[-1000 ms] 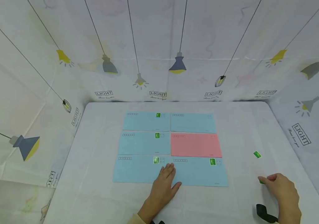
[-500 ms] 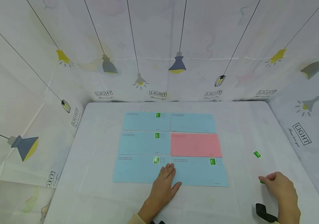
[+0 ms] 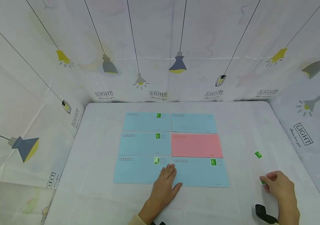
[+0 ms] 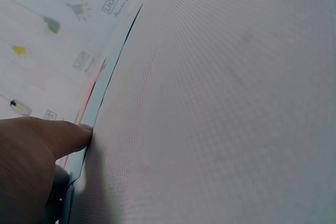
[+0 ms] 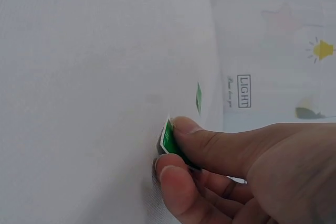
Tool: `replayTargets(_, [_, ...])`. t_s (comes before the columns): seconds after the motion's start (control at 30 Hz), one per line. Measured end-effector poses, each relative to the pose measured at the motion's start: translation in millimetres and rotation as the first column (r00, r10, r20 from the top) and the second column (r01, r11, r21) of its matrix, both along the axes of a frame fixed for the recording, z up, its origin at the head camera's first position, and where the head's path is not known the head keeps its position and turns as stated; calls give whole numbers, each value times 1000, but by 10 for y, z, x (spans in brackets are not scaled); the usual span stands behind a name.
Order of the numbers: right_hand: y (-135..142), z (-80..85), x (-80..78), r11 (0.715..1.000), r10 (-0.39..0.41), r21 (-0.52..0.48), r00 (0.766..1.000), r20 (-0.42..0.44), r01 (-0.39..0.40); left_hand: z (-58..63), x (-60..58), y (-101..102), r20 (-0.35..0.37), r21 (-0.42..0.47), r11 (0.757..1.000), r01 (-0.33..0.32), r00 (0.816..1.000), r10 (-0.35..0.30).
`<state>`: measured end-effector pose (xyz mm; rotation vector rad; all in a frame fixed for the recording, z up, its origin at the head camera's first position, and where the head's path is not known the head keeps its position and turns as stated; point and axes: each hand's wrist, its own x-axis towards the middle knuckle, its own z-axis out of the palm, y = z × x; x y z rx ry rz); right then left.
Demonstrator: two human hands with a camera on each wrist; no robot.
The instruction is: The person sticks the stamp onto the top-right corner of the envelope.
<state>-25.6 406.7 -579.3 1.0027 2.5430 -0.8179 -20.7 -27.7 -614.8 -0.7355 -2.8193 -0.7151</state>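
My right hand [image 3: 282,187] pinches a small green postage stamp [image 5: 169,139] between thumb and fingers, over the right side of the table. The stamp is tilted up, its white border showing in the right wrist view. Beyond it lies another green stamp [image 3: 258,155], flat on the cloth. With fingers spread, my left hand [image 3: 162,189] rests across the lower left blue envelope [image 3: 134,173] and lower right blue envelope [image 3: 202,178], covering parts of their edges. Its thumb [image 4: 73,135] touches the envelope's near edge in the left wrist view.
Envelopes lie in two columns, blue except for one pink envelope [image 3: 196,145]. Green stamps sit on the left column's envelopes and the lower right one, such as the upper left stamp [image 3: 158,115]. A white cloth [image 3: 98,200] covers the table; a lamp-patterned curtain [image 3: 160,40] surrounds it.
My right hand has shifted slightly up and left in the head view, with the stamp between its fingertips. The left hand and the envelopes stay where they were.
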Motion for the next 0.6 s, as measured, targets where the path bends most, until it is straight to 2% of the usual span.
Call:
replayTargets(0.2, [56, -17, -11, 999, 34, -35, 999, -43, -35, -2, 0, -1, 2, -4, 1000, -2, 1000, 2])
replayTargets(0.6, [-79, 119, -23, 993, 3, -117, 985, -174, -24, -7, -1, 0, 15, 4, 1000, -3, 1000, 2])
